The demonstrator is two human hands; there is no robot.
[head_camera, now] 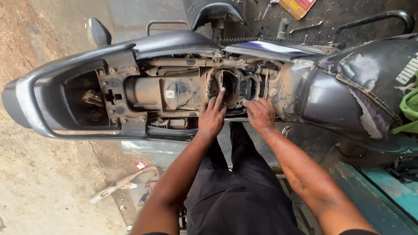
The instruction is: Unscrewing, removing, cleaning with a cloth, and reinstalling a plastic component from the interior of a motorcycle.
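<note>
Two bare hands work inside the opened frame of a motorcycle (174,43) whose seat has been taken off, leaving the mud-caked frame (174,93) under it exposed. The left hand (212,117) lies flat on the frame's near edge, fingers together and stretched forward, the longest fingertip reaching the rim of a round dark opening (235,87) in the middle of the frame. The right hand (260,114) rests just beside it, knuckles up and fingers curled down against the lower right edge of the same opening; whether it pinches anything cannot be told. The step in hand appears to be feeling for or freeing a part seated in that opening, and the next move would call for a firm fingertip hold in a tight, dirty recess. The contents of the opening are dark and hard to make out. The torn seat (370,78) is cut off at the right edge, as is a green cloth (409,109). On the ground lie a long pale metal part (117,185) and scattered tools (305,28).
</note>
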